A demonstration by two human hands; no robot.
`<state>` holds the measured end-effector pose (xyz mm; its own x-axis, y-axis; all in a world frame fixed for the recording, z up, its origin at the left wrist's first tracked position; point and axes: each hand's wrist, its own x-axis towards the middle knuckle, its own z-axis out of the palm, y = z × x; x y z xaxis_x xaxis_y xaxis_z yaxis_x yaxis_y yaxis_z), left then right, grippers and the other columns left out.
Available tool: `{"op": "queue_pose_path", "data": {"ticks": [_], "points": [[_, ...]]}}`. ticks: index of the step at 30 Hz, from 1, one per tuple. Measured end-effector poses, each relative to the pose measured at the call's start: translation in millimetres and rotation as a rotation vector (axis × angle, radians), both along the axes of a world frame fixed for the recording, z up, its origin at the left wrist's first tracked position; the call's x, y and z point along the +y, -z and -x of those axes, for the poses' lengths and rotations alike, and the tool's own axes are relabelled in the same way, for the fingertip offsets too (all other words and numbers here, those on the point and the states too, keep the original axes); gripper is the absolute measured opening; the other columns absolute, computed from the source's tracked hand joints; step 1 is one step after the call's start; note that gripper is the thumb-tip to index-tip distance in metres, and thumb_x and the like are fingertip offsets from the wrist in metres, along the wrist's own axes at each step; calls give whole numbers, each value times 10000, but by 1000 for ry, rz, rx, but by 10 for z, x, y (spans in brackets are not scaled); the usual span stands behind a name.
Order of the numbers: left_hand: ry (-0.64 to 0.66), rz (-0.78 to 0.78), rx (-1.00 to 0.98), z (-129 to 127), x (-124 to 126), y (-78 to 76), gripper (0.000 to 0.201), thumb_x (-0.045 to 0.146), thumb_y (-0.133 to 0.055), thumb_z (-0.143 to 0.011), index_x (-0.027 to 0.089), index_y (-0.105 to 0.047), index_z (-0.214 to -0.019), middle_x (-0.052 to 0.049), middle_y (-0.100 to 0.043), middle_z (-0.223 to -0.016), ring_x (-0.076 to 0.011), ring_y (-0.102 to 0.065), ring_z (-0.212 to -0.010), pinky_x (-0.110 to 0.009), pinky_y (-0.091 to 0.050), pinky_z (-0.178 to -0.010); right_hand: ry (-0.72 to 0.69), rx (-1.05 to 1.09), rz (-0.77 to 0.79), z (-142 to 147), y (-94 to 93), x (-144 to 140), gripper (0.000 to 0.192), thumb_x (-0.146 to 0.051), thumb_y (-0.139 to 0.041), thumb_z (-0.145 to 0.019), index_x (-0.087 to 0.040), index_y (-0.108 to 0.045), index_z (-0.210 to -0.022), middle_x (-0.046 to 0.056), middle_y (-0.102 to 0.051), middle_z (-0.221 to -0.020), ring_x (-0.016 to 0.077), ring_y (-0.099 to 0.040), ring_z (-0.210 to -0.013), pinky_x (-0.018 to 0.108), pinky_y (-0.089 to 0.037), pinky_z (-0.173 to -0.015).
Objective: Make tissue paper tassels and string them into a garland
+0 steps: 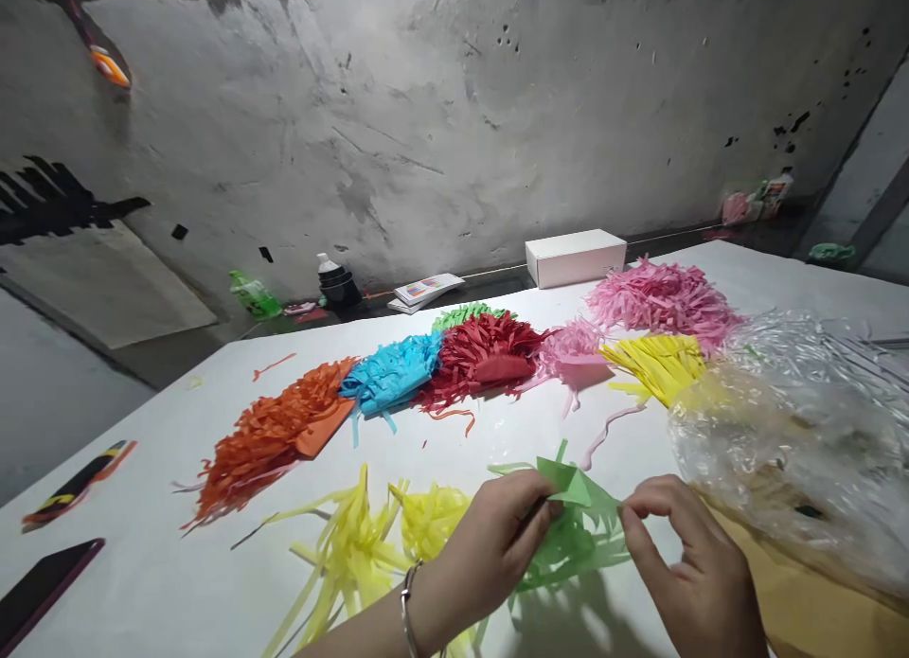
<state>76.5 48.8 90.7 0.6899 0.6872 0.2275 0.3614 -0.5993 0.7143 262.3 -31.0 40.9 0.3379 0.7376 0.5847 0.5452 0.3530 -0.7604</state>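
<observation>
My left hand (pixel 490 549) pinches the left end of a green fringed paper strip (pixel 577 525) near the table's front edge. Its folded top corner sticks up between my hands. My right hand (pixel 686 563) pinches the same strip at its right side. A silver bracelet (pixel 407 596) circles my left wrist. Loose yellow-green fringed strips (pixel 369 554) lie just left of my left hand.
On the white table (pixel 156 582) lie piles of cut paper fringe: orange (pixel 274 435), blue (pixel 390 372), red (pixel 483 353), pink (pixel 660 296), yellow (pixel 657 364). A crumpled clear plastic bag (pixel 802 431) is at right, a white box (pixel 575 257) at the back, a dark phone (pixel 43 592) front left.
</observation>
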Motion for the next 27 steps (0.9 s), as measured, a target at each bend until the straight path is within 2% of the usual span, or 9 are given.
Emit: {"op": "queue_pose_path", "data": {"ticks": [2,6,9,11,13,16,20,23,27], "points": [[10,-17,-7,-8,-7,-2,198,215,-466,-985,191,-584,-829,-5,-613,-728,-137,-528,-650,-228,-411,-621,88,-153,-80,17,23,6,65,-222,-602,-884,-258,-593,-938,58,-661,-888,234,-637,-848,348,-513,-780],[145,-60,-19,-29,-6,8,176,191,-432,-996,190,-601,-947,-49,-673,-842,-158,-584,-721,-247,-455,-675,7,-306,-46,61,47,40,302,-183,-528,-899,-252,-563,-1191,78,-696,-1007,251,-655,-930,370,-528,-813],[136,-108,25,-3,22,30,172,181,-427,-1000,194,-576,-916,-48,-658,-825,-164,-583,-711,-253,-460,-654,-66,-276,51,31,39,73,201,-167,-466,-906,-259,-610,-1013,18,-692,-858,201,-656,-787,285,-509,-685],[16,-186,-7,14,25,55,135,187,-434,-1007,199,-561,-961,-58,-651,-870,-180,-599,-777,-275,-482,-702,-50,-200,157,20,22,98,155,-234,-448,-924,-242,-576,-835,-9,-629,-708,171,-602,-633,248,-447,-567],[-81,-312,-94,7,3,88,110,260,-493,-1005,197,-537,-1084,-96,-641,-1006,-218,-604,-927,-328,-500,-811,-19,-177,225,37,0,126,264,-309,-437,-938,-236,-475,-687,-36,-515,-570,142,-503,-506,239,-360,-492],[-91,-492,-152,-56,-37,135,349,404,-642,-931,194,-515,-1181,-127,-613,-1112,-267,-569,-1030,-409,-481,-902,-61,-153,338,86,-38,156,348,-384,-404,-942,-234,-415,-629,-43,-443,-520,126,-419,-467,247,-280,-473],[-89,-461,-117,-144,2,155,29,206,-605,-947,199,-590,-970,-76,-652,-969,-222,-577,-909,-360,-472,-806,-206,53,527,88,-92,139,402,-463,-417,-924,-231,-344,-604,-56,-313,-551,115,-328,-518,248,-221,-484],[-25,-462,-143,-152,67,142,126,95,-572,-937,207,-628,-945,-48,-697,-920,-201,-593,-867,-354,-450,-796,-337,281,616,30,-109,113,426,-521,-458,-899,-229,-331,-616,-54,-265,-608,114,-293,-568,237,-225,-493],[24,-446,-262,-103,105,174,182,100,-550,-955,217,-651,-1051,-56,-728,-949,-205,-620,-880,-371,-447,-833,-462,614,727,-64,-41,134,475,-652,-525,-829,-209,-502,-659,-49,-376,-595,117,-364,-545,230,-330,-498]]}}
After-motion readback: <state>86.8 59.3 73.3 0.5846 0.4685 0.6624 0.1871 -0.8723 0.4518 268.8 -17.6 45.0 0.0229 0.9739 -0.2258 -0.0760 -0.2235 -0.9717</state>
